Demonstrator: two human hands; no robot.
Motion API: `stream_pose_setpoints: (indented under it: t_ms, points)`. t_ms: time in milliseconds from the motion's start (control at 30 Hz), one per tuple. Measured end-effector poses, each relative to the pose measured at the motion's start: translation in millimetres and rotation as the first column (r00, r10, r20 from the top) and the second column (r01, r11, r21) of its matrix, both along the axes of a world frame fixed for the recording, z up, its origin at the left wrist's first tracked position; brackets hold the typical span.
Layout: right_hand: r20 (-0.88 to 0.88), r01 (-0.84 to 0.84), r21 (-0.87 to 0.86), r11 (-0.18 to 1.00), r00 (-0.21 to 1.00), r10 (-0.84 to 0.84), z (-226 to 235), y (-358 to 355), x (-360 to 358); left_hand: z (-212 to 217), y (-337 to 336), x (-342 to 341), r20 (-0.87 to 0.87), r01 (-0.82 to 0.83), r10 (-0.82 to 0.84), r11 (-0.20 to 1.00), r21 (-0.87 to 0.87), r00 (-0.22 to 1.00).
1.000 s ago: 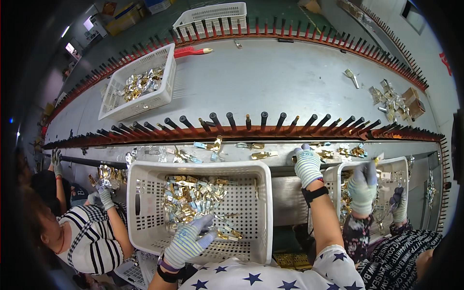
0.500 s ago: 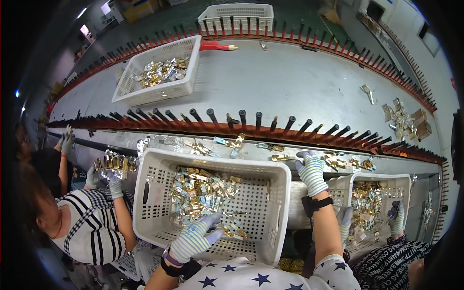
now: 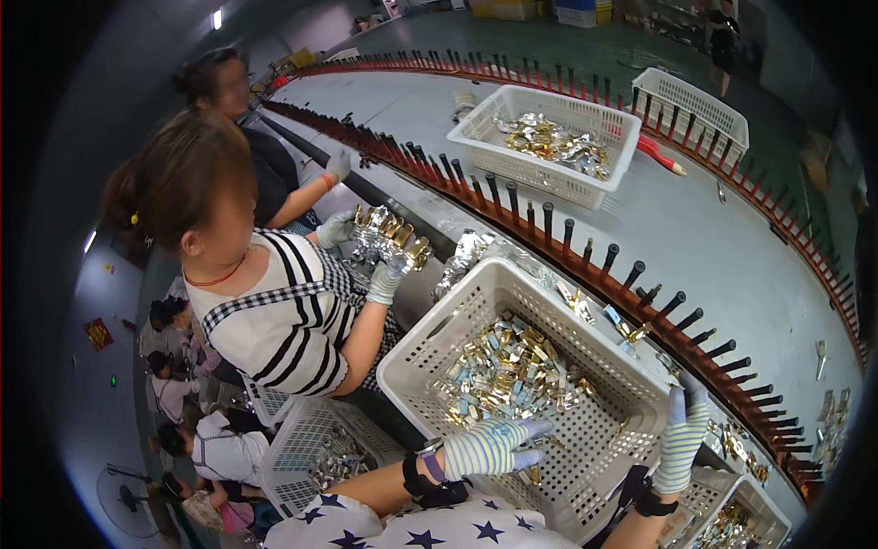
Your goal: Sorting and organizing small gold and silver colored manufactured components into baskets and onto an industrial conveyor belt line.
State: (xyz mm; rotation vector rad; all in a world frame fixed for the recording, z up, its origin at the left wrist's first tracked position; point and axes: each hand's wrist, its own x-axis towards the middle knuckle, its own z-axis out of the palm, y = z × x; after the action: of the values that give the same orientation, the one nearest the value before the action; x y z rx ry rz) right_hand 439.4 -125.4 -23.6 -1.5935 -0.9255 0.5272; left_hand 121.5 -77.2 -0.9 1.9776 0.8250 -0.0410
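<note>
Foil-wrapped pieces [image 3: 508,371], gold and silver, heaped in a white slotted basket [image 3: 430,343] straight ahead of both gloved hands. Left hand [image 3: 489,448] laid over the near rim, reaching into the pile; fingers [image 3: 530,430] stretched nearly flat, only loosely curled, tips touching the nearest pieces, nothing visibly pinched between them. Right hand [image 3: 681,439] raised at the basket's far right corner, just short of the row of dark pegs [image 3: 640,274]; fingers upright and close together, back of the glove toward the camera, so cannot tell whether anything sits in the palm.

Judged by the heap: early to middling. Basket floor bare in patches toward the near right, yet well covered in the middle, so plenty left to handle. Loose pieces scattered beyond the fingers along the peg row and the grey counter [image 3: 713,238], not gathered up.

Further out from the fingers: a second white basket [image 3: 549,146] up on the counter, holding a shallow layer of the same shiny pieces; an empty-looking third basket [image 3: 690,114] behind it, with a red-handled tool [image 3: 660,156] between them. Below the right hand, another basket [image 3: 732,512] with more gold pieces. Off to the left, a person in a striped top [image 3: 274,311], gloved, holding a bundle of wrapped pieces [image 3: 389,238]. Lower left, one more basket [image 3: 315,453] with a few pieces.
</note>
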Motion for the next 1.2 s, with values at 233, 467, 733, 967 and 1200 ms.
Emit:
stream_pose_setpoints:
  t_ms: [233, 467, 733, 967, 1200]
  points:
    - [0.223, -0.113, -0.140, 0.984, 0.964, 0.143, 0, -7, -35, -3, 5, -20, 0.038, -0.012, 0.011, 1.000, 0.004, 0.999]
    - [0.136, -0.100, -0.206, 0.973, 0.982, 0.130, -10, -33, -63, -14, 3, -34, 0.066, 0.032, -0.032, 0.999, 0.005, 0.997]
    - [0.159, 0.044, -0.301, 0.953, 0.987, 0.005, -29, -84, -71, -42, 15, -25, 0.168, 0.221, -0.211, 0.974, -0.043, 0.963]
    - [0.059, 0.157, -0.436, 0.886, 0.988, -0.146, -23, -129, -73, -29, 28, 2, 0.102, 0.325, -0.311, 0.928, -0.180, 0.945]
    - [0.381, 0.296, -0.286, 0.911, 0.908, -0.175, 12, -178, -46, -36, 24, 24, 0.073, 0.380, -0.373, 0.901, -0.207, 0.925]
